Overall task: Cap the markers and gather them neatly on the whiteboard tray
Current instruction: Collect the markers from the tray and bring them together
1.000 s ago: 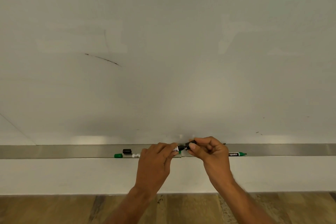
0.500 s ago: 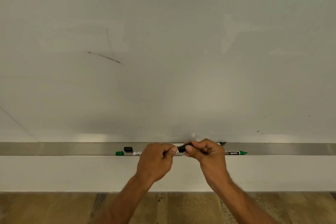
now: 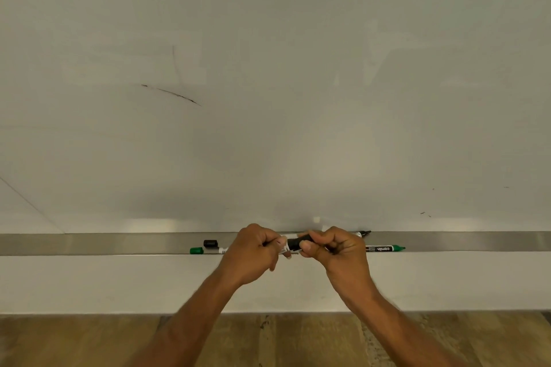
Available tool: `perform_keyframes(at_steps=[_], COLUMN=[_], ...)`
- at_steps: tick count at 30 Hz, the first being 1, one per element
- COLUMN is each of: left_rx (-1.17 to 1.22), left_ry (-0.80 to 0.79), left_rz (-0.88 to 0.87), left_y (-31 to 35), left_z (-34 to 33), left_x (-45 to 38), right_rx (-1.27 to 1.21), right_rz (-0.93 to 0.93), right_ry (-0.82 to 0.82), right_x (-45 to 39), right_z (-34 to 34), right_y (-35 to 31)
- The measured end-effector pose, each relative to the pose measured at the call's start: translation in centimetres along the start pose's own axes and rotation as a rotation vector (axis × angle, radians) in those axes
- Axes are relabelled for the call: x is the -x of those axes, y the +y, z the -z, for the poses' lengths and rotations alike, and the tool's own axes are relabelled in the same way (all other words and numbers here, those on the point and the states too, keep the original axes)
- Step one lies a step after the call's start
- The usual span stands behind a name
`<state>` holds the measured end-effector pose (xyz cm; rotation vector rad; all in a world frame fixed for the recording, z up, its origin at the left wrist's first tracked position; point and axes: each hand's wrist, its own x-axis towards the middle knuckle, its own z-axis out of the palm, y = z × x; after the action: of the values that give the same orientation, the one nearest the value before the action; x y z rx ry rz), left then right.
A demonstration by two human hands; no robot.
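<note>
Markers mostly still loose: black marker held just above the tray, left hand fisted around its white barrel, right hand pinching the black cap end, apparently pressing it on; seated or not, can't tell. 1 uncapped black-tipped marker lies at the tray's back edge, 1 uncapped green marker right of the hands. Loose black cap and a green-ended marker lie left. Judged early: roughly 1 capping underway, gathering not started.
</note>
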<state>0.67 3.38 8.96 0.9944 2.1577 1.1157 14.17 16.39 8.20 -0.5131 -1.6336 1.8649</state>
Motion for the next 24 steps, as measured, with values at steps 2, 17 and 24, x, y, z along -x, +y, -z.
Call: perform_keyframes(at_steps=[2, 17, 24], left_rx=[-0.028, -0.536, -0.713], left_ry=[-0.002, -0.014, 0.103], left_rz=[-0.019, -0.182, -0.219], left_y=[-0.3, -5.5, -7.3], left_z=[-0.1, -5.3, -6.9], left_x=[-0.5, -5.1, -5.5], right_rx=[0.013, 1.652, 1.823], right_rz=[-0.032, -0.033, 0.004], right_ry=[-0.027, -0.381, -0.500], right_x=[-0.7, -7.1, -7.8], right_z=[0.7, 10.9, 9.6], right_y=[0.1, 6.0, 7.1])
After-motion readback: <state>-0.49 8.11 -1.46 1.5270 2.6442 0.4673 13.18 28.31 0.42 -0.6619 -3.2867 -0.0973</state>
